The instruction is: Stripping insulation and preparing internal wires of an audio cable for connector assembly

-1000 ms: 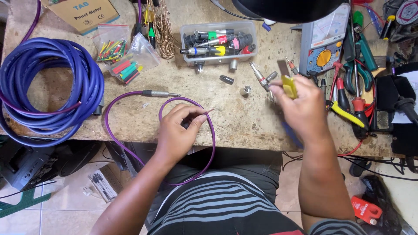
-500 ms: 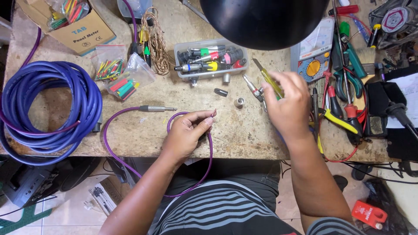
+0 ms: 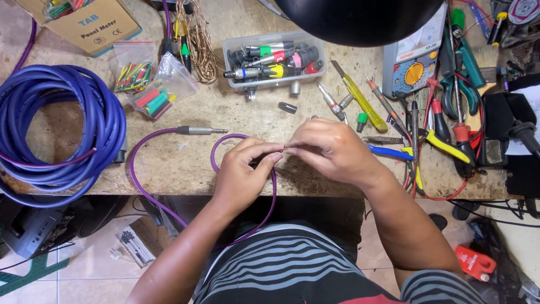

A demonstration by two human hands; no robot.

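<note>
Right hand has put down the yellow tool and joined the left hand; both fingers pinch the cable end between them, lying sideways.

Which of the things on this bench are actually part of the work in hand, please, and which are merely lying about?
In hand:
- purple cable, its end pinched where the fingertips meet
- left hand
- right hand

Lying about:
- coil of blue cable
- clear box of connectors
- yellow-handled screwdriver
- multimeter
- cardboard box
- bags of coloured tubing
</note>
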